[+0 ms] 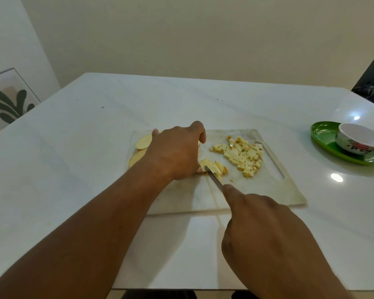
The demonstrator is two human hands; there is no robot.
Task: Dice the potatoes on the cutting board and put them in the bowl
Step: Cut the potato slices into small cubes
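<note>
A white cutting board lies mid-table. On its right part sits a heap of diced potato. Potato slices lie at its left end, partly under my left hand. That hand curls down over a stack of cut potato strips and holds them in place. My right hand grips a knife, index finger along its back; the blade tip sits in the strips beside my left fingertips. The handle is hidden in my fist. The white floral bowl stands at the far right.
The bowl sits on a green oval tray near the table's right edge. The white table ends close to me at the bottom. A framed plant picture leans at the far left, off the table.
</note>
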